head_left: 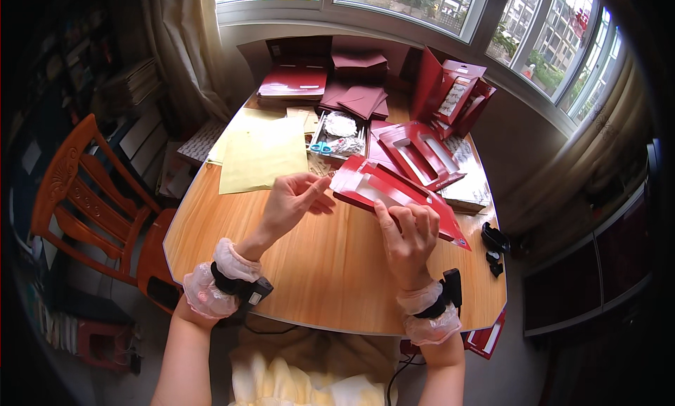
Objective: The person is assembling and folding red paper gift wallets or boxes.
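My right hand [408, 240] grips a red cardboard box [401, 189] with a long cut-out window and a pale inside. Its thumb lies on the near edge of the box, which is held tilted above the table. Close by the box's left end is my left hand [299, 202], fingers curled and thumb drawn in as if pinching. Whether anything sits between those fingertips, or whether they touch the box, I cannot make out. Just beyond lies a similar red window box [420, 155], partly overlapped by the held one.
Yellow paper sheets [264, 156] lie at the left. Behind the hands, a tray [360, 142] holds a white roll and blue-handled scissors [320, 148]. Dark red card stacks [292, 82] and upright red folders [450, 89] line the back. A black object [494, 237] rests by the right edge.
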The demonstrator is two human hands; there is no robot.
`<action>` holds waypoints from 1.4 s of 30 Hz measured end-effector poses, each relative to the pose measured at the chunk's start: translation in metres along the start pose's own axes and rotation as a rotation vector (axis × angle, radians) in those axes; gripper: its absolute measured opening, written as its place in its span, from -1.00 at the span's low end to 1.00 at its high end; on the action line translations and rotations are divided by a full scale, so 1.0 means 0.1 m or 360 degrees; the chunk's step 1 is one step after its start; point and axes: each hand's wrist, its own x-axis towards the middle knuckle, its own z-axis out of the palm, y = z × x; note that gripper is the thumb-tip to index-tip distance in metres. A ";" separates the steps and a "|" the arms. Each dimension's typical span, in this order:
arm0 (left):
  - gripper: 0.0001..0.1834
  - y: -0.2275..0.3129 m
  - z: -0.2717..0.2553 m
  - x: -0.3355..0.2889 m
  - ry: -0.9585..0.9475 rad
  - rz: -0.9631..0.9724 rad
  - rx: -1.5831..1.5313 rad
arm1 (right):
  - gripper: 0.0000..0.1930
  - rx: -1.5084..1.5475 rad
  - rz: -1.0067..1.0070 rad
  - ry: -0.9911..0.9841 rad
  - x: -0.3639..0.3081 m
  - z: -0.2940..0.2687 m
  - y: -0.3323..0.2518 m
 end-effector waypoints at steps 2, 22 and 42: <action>-0.68 0.06 -0.01 0.00 0.0120 0.0390 0.0457 | -0.65 -0.0031 -0.0017 -0.0005 -0.02 0.00 0.01; -0.64 0.21 0.16 -0.05 -0.0168 0.1758 0.1839 | -0.66 -0.0123 -0.0186 -0.0094 0.05 -0.07 -0.12; -0.67 0.25 0.11 0.00 -0.0069 0.1678 0.1866 | -0.66 -0.0153 -0.0131 -0.0021 -0.01 -0.18 0.12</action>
